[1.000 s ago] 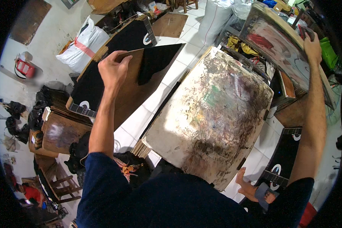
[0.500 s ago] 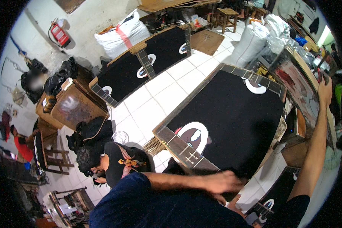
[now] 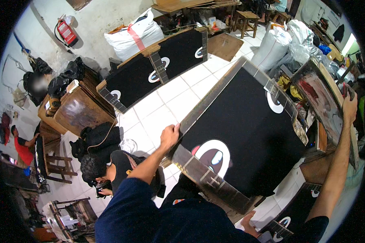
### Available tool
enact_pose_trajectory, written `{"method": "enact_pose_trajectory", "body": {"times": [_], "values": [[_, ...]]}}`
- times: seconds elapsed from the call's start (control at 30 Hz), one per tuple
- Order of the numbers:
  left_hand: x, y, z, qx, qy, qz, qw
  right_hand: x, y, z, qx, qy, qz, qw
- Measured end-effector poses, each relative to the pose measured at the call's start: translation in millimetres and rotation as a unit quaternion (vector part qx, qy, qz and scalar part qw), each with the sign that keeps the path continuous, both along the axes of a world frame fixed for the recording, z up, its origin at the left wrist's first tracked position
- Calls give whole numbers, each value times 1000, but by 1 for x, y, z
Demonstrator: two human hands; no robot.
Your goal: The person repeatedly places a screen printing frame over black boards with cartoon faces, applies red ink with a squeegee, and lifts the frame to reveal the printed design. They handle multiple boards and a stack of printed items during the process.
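A large board [image 3: 213,184] with dark edge strips lies in front of me, slightly tilted. Black cloth [image 3: 247,117] covers it, and two white-ringed eye prints [image 3: 215,158] sit near opposite ends. My left hand [image 3: 170,137] has its fingers closed round the board's left corner. Out to the right, my right hand [image 3: 350,107] grips the upper edge of a paint-smeared wooden frame [image 3: 318,95], which stands on a slant beside the board. A dark piece juts up by that hand, its kind unclear.
Another long board with black cloth and eye prints [image 3: 156,77] stands behind on the white tiles. A person [image 3: 117,170] crouches at my left. More printed cloth [image 3: 300,206] lies low at right. White sacks [image 3: 273,46], a wooden cabinet [image 3: 83,109] and a stool [image 3: 245,22] stand around.
My left hand has gone from the board's near right edge to its left corner. The board has turned and tilted a little. My right hand stays on the frame.
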State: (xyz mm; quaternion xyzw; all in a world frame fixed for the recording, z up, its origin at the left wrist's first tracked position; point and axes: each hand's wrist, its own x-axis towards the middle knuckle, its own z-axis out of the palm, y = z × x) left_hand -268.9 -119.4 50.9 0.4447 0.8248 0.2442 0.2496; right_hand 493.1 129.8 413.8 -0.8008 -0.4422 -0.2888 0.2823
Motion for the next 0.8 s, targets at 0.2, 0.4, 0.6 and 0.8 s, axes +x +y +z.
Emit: {"method": "enact_pose_trajectory", "body": {"times": [0.2,0.4,0.6,0.8], "values": [[16,-40,-27,28,-67,-22,997,-18,-7,3,72,-12,118,990],[16,-23,-66,17,-39,-80,996,-122,-66,24,37,128,70,989],[-1,-31,-42,27,-56,-99,993,-121,-75,12,48,138,38,989],[-2,-21,-17,-19,14,-186,982,-119,-66,16,60,129,41,989]]}}
